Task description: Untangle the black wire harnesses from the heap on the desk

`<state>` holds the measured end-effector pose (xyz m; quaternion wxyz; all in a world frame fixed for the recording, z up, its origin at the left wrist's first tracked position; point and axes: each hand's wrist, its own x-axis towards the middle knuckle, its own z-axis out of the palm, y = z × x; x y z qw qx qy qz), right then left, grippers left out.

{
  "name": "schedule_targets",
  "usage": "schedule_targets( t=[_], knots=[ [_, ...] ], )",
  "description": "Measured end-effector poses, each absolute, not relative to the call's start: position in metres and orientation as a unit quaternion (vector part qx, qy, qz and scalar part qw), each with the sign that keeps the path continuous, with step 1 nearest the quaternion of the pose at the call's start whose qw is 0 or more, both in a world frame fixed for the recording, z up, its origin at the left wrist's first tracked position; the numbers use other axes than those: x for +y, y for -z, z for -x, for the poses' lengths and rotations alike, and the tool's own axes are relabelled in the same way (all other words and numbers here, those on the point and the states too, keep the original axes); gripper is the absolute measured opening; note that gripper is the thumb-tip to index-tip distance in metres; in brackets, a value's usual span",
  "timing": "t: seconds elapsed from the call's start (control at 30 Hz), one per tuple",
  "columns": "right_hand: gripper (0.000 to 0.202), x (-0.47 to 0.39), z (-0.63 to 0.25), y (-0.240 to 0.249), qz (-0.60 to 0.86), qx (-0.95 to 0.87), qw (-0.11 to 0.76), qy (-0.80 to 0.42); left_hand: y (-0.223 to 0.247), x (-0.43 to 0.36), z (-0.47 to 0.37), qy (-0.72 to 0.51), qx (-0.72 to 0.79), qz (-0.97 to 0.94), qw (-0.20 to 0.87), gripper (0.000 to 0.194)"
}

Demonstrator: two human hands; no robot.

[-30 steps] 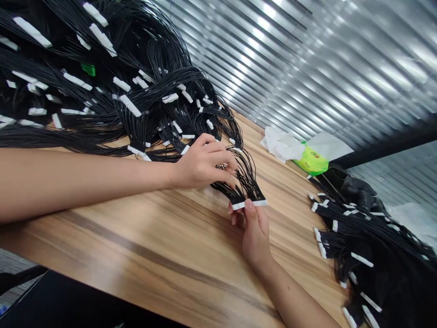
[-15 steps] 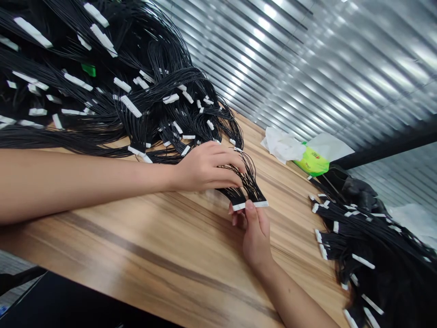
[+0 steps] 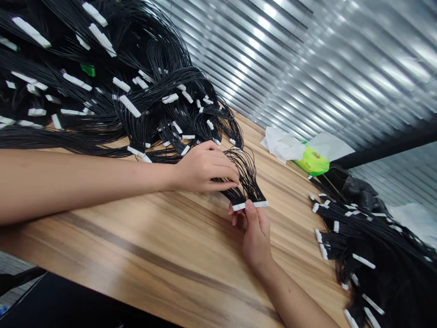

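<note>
My right hand [image 3: 256,232] pinches two white connectors side by side, thumb on top where they meet. From the white connector [image 3: 261,204] and its neighbour, thin black wires [image 3: 251,177] fan upward and bend back toward the left. My left hand [image 3: 213,167] is over these wires, its fingers bent and close together around some of them; the fingertips' exact grip is partly hidden. Behind my left hand lies a big pile of black cables [image 3: 153,95] with white connectors on their ends.
The wooden table [image 3: 164,246] slants across the view. More black cables [image 3: 385,246] with white connectors lie at the right. A green packet [image 3: 312,160] and white crumpled plastic [image 3: 282,143] rest at the back edge, before a corrugated metal wall [image 3: 307,68].
My left hand's fingers have drawn slightly left and closer together, and the wires by its fingertips have spread and shifted. My right hand and the connectors have stayed in place.
</note>
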<state>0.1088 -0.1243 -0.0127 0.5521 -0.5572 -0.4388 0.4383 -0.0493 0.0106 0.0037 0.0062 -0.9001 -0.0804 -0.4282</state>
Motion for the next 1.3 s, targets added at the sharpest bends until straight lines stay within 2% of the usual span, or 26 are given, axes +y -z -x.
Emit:
schedule_targets(
  t=[0.13, 0.4, 0.97, 1.07, 1.17, 1.23, 1.3],
  knots=[
    [0.034, -0.123, -0.109, 0.013, 0.565, -0.437, 0.545, -0.44, -0.002, 0.013, 0.048, 0.401, -0.081, 0.912, 0.036, 0.016],
    [0.033, -0.122, -0.111, 0.016, 0.572, -0.458, 0.516, -0.443, -0.005, 0.007, 0.047, 0.449, -0.108, 0.878, 0.123, 0.018],
    [0.033, -0.121, -0.111, 0.015, 0.566, -0.471, 0.507, -0.448, -0.009, 0.006, 0.052, 0.466, 0.02, 0.875, 0.133, 0.016],
    [0.033, -0.121, -0.112, 0.016, 0.568, -0.477, 0.507, -0.439, -0.012, 0.005, 0.055, 0.471, 0.064, 0.876, 0.086, 0.015],
    [0.034, -0.121, -0.111, 0.015, 0.577, -0.473, 0.506, -0.433, -0.012, 0.0, 0.056, 0.475, 0.092, 0.875, -0.007, 0.009],
    [0.034, -0.121, -0.11, 0.014, 0.583, -0.455, 0.512, -0.436, -0.009, -0.003, 0.053, 0.494, 0.054, 0.858, -0.127, 0.01],
    [0.034, -0.12, -0.11, 0.012, 0.585, -0.431, 0.53, -0.437, -0.006, -0.003, 0.05, 0.527, -0.031, 0.797, -0.294, 0.013]
  ],
)
